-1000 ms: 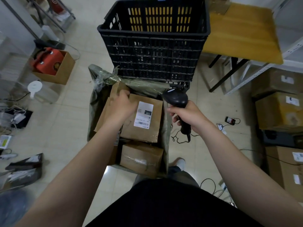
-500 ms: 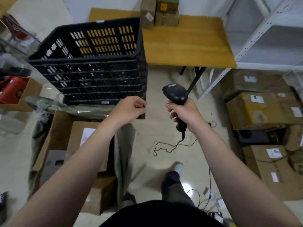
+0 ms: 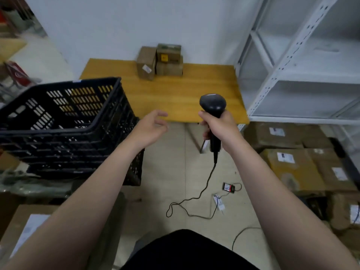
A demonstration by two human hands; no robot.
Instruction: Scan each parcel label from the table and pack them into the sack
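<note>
Parcels (image 3: 159, 62) at table (image 3: 175, 94) rear; crate (image 3: 64, 133) L, shelving (image 3: 303, 75) R

Wooden table (image 3: 175, 94) with three parcels (image 3: 160, 62).

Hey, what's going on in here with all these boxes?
A person is scanning parcels and packing them. Their right hand grips a black handheld scanner, whose cord trails to the floor. The left hand is empty, fingers loose, held out toward the wooden table. A small stack of cardboard parcels sits there against the wall, not yet picked up. A black crate stands on the left.
</note>
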